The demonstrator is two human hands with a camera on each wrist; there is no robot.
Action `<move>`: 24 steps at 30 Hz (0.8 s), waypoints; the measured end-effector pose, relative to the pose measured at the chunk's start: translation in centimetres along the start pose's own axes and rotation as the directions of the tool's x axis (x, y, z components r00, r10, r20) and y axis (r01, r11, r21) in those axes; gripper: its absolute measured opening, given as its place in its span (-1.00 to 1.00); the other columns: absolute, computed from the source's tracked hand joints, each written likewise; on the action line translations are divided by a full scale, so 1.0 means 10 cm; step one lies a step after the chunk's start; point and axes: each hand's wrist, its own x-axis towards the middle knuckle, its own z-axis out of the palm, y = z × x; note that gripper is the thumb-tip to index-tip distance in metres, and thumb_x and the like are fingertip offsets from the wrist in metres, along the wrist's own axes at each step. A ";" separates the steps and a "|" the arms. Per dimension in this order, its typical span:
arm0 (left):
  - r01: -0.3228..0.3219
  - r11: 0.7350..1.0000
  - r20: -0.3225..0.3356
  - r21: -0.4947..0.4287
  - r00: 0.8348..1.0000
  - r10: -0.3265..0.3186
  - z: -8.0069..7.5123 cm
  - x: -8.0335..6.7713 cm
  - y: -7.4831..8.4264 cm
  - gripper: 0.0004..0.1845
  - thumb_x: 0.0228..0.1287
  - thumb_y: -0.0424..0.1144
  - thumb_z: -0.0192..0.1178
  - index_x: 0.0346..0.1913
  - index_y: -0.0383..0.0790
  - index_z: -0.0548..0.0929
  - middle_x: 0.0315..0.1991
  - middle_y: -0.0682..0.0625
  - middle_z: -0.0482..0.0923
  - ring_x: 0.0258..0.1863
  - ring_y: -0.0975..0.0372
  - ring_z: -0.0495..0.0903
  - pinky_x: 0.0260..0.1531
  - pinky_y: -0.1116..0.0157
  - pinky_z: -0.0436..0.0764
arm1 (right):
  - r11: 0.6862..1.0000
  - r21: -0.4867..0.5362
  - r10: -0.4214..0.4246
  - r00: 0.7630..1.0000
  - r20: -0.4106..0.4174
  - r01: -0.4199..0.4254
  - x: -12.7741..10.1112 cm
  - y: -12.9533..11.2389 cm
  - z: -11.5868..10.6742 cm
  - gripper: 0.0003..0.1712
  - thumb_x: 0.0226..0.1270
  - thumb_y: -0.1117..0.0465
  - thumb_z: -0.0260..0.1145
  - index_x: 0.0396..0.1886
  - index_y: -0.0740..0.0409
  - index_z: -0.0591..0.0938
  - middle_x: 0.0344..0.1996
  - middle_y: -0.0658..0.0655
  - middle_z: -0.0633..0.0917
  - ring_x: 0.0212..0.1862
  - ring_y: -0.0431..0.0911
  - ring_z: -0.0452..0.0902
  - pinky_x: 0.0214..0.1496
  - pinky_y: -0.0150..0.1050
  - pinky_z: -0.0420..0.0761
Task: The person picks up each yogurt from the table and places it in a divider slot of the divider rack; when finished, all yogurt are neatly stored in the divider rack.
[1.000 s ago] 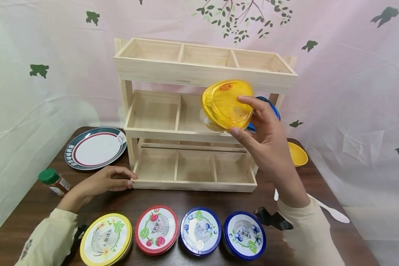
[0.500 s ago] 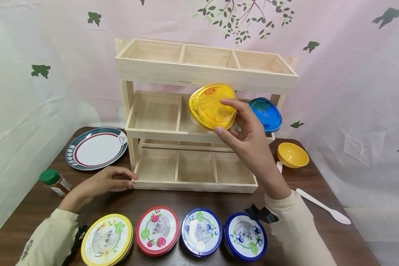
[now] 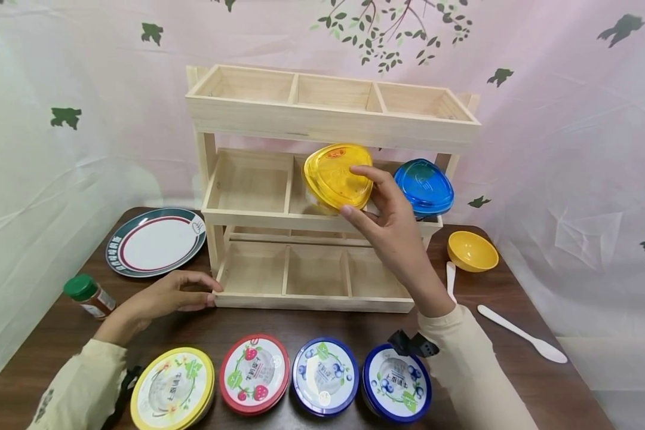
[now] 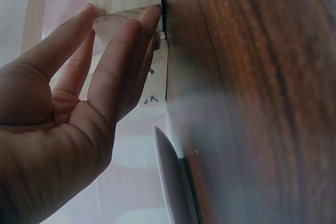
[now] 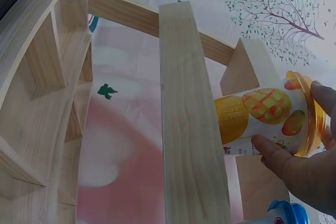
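My right hand (image 3: pixel 378 206) grips a yellow-lidded cup (image 3: pixel 335 176) by its lid and holds it on its side at the middle compartment of the wooden rack's (image 3: pixel 322 113) middle shelf. The right wrist view shows the cup's mango-printed body (image 5: pixel 260 116) behind a rack beam, with my fingers (image 5: pixel 286 163) round the lid rim. A blue-lidded cup (image 3: pixel 424 186) lies in the right compartment of that shelf. My left hand (image 3: pixel 180 291) rests on the table, its straight fingers (image 4: pixel 118 59) touching the rack's bottom left corner.
Four round tubs line the front edge: yellow (image 3: pixel 173 388), red (image 3: pixel 255 371), and two blue (image 3: pixel 325 374) (image 3: pixel 396 382). A plate (image 3: pixel 153 239) and a green-capped spice jar (image 3: pixel 88 294) sit at the left. A yellow bowl (image 3: pixel 472 251) and two white spoons (image 3: pixel 521 334) lie at the right.
My right hand has carried the yellow-lidded cup leftward and down, from in front of the blue-lidded cup to the middle compartment. The left hand has stayed put.
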 end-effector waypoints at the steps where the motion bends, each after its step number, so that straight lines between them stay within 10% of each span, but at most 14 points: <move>1: -0.002 1.000 -0.001 0.000 1.000 0.002 0.00 0.00 0.00 -0.69 0.61 -0.36 0.28 0.24 -0.49 0.66 0.04 -0.17 0.67 -0.05 0.26 0.71 -0.02 0.26 0.77 | 1.000 -0.007 0.002 1.000 0.002 -0.002 0.01 0.01 0.01 -0.35 0.55 0.46 0.38 0.55 0.21 0.45 0.51 0.11 0.40 0.48 0.01 0.47 0.25 -0.21 0.69; 24: 0.000 1.000 0.005 -0.001 1.000 0.000 -0.01 0.00 -0.01 -0.70 0.60 -0.36 0.28 0.23 -0.49 0.67 0.06 -0.17 0.66 -0.05 0.24 0.71 -0.02 0.26 0.76 | 0.979 -0.170 0.123 0.992 0.029 -0.116 0.11 0.11 0.02 -0.22 0.62 0.16 0.41 0.71 -0.10 0.36 0.71 0.05 0.24 0.68 0.00 0.16 0.55 0.06 0.43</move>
